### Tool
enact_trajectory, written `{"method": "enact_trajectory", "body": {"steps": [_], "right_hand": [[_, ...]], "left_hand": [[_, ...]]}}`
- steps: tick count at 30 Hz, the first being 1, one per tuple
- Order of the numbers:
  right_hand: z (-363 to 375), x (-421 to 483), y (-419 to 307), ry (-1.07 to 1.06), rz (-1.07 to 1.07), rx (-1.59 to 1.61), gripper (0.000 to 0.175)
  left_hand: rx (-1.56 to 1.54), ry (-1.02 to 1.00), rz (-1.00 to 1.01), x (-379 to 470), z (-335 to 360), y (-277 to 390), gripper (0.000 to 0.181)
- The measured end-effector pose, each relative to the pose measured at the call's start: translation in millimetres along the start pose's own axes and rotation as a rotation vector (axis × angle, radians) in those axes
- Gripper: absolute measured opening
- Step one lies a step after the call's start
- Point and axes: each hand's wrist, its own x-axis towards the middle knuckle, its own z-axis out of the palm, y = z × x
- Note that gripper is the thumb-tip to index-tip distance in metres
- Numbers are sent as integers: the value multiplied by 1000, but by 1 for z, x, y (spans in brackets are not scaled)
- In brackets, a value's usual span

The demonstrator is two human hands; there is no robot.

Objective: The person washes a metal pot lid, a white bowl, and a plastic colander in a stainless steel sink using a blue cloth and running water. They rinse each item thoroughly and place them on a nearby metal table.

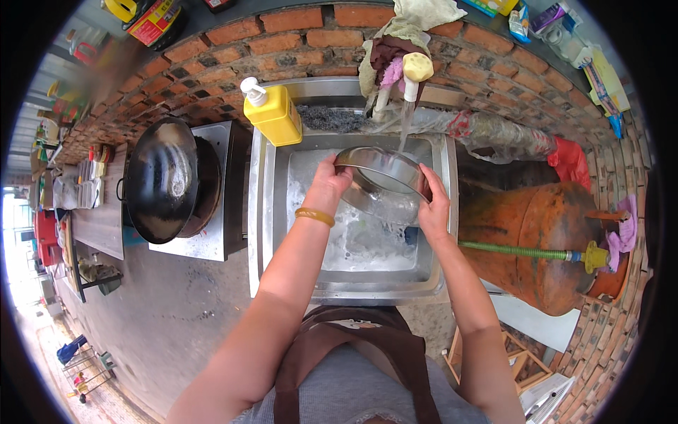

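Note:
A round metal pan or basin [378, 159] is held tilted over the stainless steel sink [352, 291]. My left hand [336, 177] grips its left rim, and my right hand [434, 204] grips its right rim. Water runs from the white spout of the tap [410, 87] behind it, and water spills from the pan's lower side. Soapy water and foam cover the sink's bottom. A dark blue thing, too unclear to name, lies in the water near my right hand. An amber-coloured bangle is on my left wrist.
A yellow pump bottle [275, 116] and a dark scouring mesh [333, 119] stand along the sink's back edge. Cloths [394, 47] hang by the tap. A black wok [163, 180] rests on a stove at left. A rusty gas cylinder [524, 238] with a green hose is at right.

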Motion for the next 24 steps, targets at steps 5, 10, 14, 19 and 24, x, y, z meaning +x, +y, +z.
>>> {"method": "enact_trajectory", "body": {"steps": [5, 10, 14, 19, 24], "right_hand": [[-15, -5, 9, 21, -82, -95, 66], [-31, -36, -3, -180, 118, -103, 85], [-23, -29, -9, -141, 171, 197, 76], [-5, 53, 8, -43, 486, 31, 43], [8, 79, -27, -119, 263, -70, 23]], "left_hand": [[130, -267, -3, -24, -14, -15, 20], [505, -694, 56, -65, -19, -31, 20], [808, -724, 17, -85, -10, -28, 25], [878, -787, -94, -74, -20, -11, 33], [704, -764, -139, -43, -51, 31, 44]]}}
